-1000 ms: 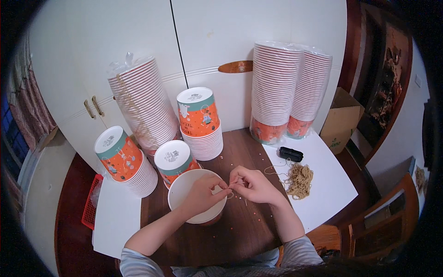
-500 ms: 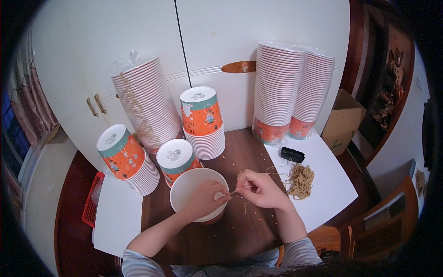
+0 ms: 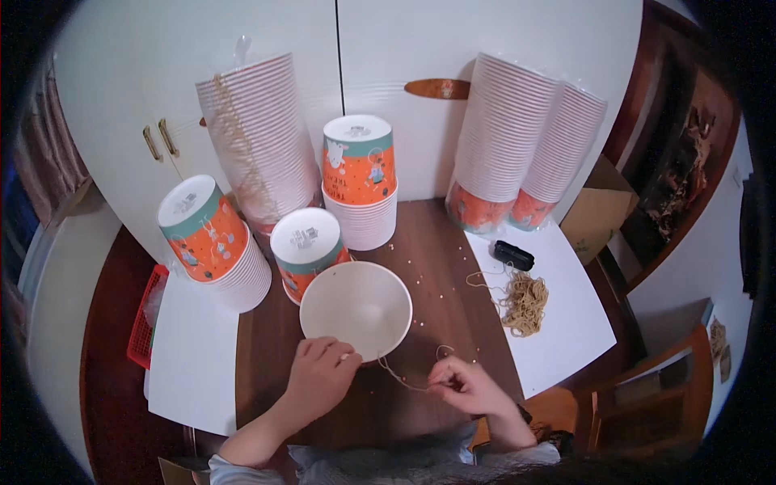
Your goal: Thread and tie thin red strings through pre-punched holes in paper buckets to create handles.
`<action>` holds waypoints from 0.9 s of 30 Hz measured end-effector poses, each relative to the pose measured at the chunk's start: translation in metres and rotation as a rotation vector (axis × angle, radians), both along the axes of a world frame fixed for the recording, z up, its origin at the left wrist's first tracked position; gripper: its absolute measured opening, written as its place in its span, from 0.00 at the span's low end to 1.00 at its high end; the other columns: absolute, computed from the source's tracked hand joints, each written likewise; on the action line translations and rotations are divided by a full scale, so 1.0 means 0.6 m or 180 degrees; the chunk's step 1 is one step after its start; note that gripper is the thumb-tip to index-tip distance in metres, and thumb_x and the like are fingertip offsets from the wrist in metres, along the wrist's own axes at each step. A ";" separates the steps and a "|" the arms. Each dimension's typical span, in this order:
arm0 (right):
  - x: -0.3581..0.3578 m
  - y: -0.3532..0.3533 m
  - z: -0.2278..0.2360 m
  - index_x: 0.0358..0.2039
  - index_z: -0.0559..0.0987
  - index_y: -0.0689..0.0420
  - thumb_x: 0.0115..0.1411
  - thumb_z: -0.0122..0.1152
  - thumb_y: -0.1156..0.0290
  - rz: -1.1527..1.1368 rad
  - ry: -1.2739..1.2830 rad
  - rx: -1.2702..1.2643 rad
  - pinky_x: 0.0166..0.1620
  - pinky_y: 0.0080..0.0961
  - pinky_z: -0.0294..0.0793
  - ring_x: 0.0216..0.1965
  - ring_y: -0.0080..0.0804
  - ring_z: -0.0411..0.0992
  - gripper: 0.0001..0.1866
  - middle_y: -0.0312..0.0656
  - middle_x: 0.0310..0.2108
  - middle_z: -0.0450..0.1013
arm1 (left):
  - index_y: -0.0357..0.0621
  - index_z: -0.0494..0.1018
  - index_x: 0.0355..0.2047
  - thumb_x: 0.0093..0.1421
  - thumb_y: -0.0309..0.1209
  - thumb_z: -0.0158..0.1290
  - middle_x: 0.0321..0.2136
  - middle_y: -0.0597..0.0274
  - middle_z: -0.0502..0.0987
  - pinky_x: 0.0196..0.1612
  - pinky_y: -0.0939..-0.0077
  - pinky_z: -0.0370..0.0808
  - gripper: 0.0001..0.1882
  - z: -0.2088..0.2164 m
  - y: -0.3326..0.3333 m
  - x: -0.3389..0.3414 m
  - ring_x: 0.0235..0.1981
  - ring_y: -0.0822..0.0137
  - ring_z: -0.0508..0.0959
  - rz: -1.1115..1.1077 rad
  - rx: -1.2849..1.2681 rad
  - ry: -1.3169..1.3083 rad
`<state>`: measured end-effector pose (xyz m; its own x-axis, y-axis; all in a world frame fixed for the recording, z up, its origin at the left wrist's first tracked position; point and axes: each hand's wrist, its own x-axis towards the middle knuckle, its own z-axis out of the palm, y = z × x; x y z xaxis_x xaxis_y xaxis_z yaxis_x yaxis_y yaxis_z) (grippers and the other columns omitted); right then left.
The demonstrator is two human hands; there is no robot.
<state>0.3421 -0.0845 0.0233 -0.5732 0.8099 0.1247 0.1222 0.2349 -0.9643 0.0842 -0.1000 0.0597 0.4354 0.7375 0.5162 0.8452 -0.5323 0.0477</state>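
An upright paper bucket (image 3: 362, 303), white inside, stands near the middle of the table's front. My left hand (image 3: 325, 373) is closed on its near rim, fingers curled over the edge. From the rim beside that hand, a thin tan string (image 3: 404, 382) runs slackly across to my right hand (image 3: 469, 386), which pinches it between thumb and fingertips. How the string meets the bucket is too small to tell. Just behind it is an upside-down orange and green bucket (image 3: 307, 242).
Upside-down bucket stacks stand at left (image 3: 214, 242) and back centre (image 3: 360, 178). Tall wrapped stacks (image 3: 263, 137) rise at back left and back right (image 3: 505, 137). A tangled string pile (image 3: 525, 303) and a black case (image 3: 513, 255) lie on the right. A red basket (image 3: 145, 315) sits far left.
My left hand has come out over the bucket's near rim. My right hand has moved toward me and slightly right, and the string now hangs between it and the bucket. The view has shifted.
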 end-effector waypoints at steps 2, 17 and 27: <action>-0.015 -0.039 -0.036 0.40 0.69 0.60 0.53 0.53 0.78 0.0056 0.0097 -0.0528 0.28 0.13 0.66 0.28 0.15 0.69 0.12 0.34 0.27 0.72 | 0.48 0.71 0.27 0.42 0.27 0.54 0.30 0.66 0.70 0.38 0.70 0.64 0.09 -0.006 -0.011 -0.010 0.36 0.64 0.69 0.0190 0.0286 -0.0222; -0.115 -0.109 -0.099 0.38 0.73 0.63 0.60 0.45 0.71 0.0663 -0.0176 -0.1256 0.32 0.19 0.72 0.27 0.22 0.71 0.11 0.40 0.26 0.74 | 0.34 0.71 0.38 0.54 0.21 0.47 0.36 0.56 0.74 0.41 0.79 0.69 0.10 -0.131 -0.106 0.043 0.39 0.70 0.73 0.0153 -0.3271 -0.5324; -0.117 -0.117 -0.106 0.37 0.74 0.61 0.58 0.45 0.73 0.0618 -0.0330 -0.1106 0.32 0.22 0.72 0.27 0.26 0.73 0.10 0.42 0.26 0.74 | 0.32 0.75 0.27 0.52 0.25 0.53 0.26 0.58 0.77 0.34 0.81 0.71 0.07 -0.119 -0.105 0.052 0.28 0.74 0.75 0.0770 -0.2857 -0.4408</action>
